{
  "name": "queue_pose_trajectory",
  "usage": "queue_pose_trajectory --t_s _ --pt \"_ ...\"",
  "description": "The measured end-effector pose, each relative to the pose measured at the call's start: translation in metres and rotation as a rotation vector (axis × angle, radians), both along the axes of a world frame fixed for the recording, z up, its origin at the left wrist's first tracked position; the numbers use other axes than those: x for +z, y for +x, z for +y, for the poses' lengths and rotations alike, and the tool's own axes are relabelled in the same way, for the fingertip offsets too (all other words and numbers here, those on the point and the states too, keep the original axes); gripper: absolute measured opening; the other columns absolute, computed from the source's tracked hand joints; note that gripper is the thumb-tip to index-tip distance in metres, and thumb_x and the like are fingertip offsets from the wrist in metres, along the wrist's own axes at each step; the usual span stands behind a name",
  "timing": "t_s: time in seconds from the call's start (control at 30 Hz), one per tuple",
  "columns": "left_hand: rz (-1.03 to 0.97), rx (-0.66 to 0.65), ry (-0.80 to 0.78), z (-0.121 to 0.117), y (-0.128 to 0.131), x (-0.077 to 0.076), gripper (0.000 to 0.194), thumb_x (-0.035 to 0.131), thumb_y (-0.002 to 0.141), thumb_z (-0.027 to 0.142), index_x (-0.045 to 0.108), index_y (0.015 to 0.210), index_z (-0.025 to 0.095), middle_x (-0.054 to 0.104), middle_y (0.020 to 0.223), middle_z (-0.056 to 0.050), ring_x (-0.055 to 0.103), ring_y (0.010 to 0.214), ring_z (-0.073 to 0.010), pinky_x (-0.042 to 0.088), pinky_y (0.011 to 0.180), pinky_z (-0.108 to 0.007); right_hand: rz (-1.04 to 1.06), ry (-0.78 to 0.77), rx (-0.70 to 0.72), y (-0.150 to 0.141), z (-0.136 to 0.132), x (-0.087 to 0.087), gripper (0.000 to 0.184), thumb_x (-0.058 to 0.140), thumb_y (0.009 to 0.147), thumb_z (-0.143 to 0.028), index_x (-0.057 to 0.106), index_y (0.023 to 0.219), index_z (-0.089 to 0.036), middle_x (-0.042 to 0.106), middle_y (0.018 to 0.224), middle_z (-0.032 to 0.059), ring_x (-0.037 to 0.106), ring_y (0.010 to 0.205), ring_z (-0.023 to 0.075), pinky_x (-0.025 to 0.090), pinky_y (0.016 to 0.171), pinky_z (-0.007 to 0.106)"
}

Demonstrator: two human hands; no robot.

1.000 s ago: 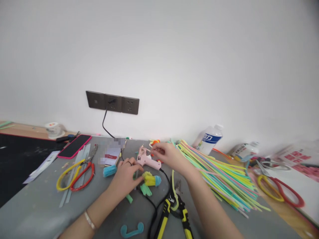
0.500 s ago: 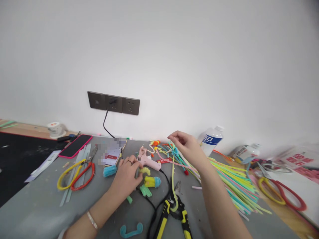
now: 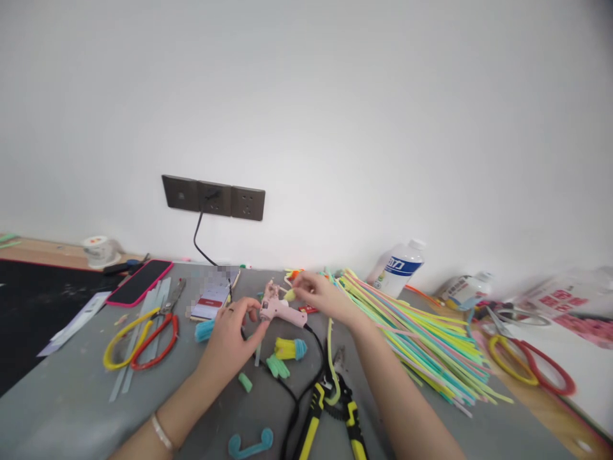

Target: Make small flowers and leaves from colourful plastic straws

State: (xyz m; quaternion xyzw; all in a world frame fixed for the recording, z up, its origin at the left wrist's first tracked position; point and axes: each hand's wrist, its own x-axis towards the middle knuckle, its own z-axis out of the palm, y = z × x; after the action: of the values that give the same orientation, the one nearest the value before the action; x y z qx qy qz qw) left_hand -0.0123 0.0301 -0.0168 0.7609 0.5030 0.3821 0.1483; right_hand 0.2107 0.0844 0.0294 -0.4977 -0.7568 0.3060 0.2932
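Observation:
A pink glue gun (image 3: pixel 283 312) lies on the grey mat with its handle toward the right and a clear glue stick (image 3: pixel 258 355) at its back end. My left hand (image 3: pixel 230 333) is at the gun's left side, thumb and forefinger curved apart and close to its body; I cannot tell whether they touch. Beyond the handle, my right hand (image 3: pixel 320 295) pinches a small yellow fuzzy piece (image 3: pixel 290 295) near the nozzle side. Closer to me lie a yellow-and-blue fuzzy bundle (image 3: pixel 290 349), a green fuzzy piece (image 3: pixel 278 367) and a short green bit (image 3: pixel 245 383).
Yellow-black pliers (image 3: pixel 331 409) and a blue curled pipe cleaner (image 3: pixel 250 443) lie in front. Many pipe cleaners (image 3: pixel 421 345) spread at right, near a bottle (image 3: pixel 398 269) and scissors (image 3: pixel 531 364). Red-yellow pliers (image 3: pixel 143 338) and a phone (image 3: pixel 140 282) are left. The gun's cord (image 3: pixel 293 396) trails forward.
My right hand swung out to the right over the pipe cleaners, then came back to the gun, now with the yellow piece. The wavy yellow piece beside my left hand is gone from there.

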Motion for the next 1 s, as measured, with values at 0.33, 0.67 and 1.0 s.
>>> queue_pose_trajectory --t_s 0.33,0.67,1.0 --pt "-0.014 -0.063 -0.061 0.003 -0.002 -0.003 0.012 0.05 0.085 0.023 0.059 0.091 0.021 0.063 0.081 -0.002 0.058 0.069 -0.0195 0.044 0.068 -0.032 -0.024 0.074 -0.171 0.057 0.027 -0.022 0.022 0.055 0.084 -0.037 0.061 0.091 -0.016 0.068 0.084 0.004 0.061 0.073 0.0176 0.047 0.068 0.03" --pt "-0.037 -0.066 -0.054 0.006 -0.006 -0.008 0.013 0.05 0.085 0.023 0.059 0.093 0.02 0.064 0.085 -0.003 0.058 0.067 -0.0179 0.046 0.066 -0.031 -0.205 0.069 -0.223 0.05 0.034 -0.047 0.017 0.056 0.078 -0.008 0.068 0.087 -0.017 0.072 0.089 0.0051 0.064 0.076 0.0173 0.047 0.073 0.029" --pt "-0.034 -0.061 -0.055 0.005 -0.006 -0.005 0.013 0.048 0.085 0.023 0.059 0.093 0.021 0.064 0.083 -0.002 0.058 0.066 -0.0171 0.045 0.065 -0.03 -0.256 0.103 -0.34 0.044 0.037 -0.066 0.012 0.059 0.072 -0.009 0.064 0.065 -0.019 0.064 0.065 0.0014 0.06 0.065 0.0171 0.043 0.065 0.028"
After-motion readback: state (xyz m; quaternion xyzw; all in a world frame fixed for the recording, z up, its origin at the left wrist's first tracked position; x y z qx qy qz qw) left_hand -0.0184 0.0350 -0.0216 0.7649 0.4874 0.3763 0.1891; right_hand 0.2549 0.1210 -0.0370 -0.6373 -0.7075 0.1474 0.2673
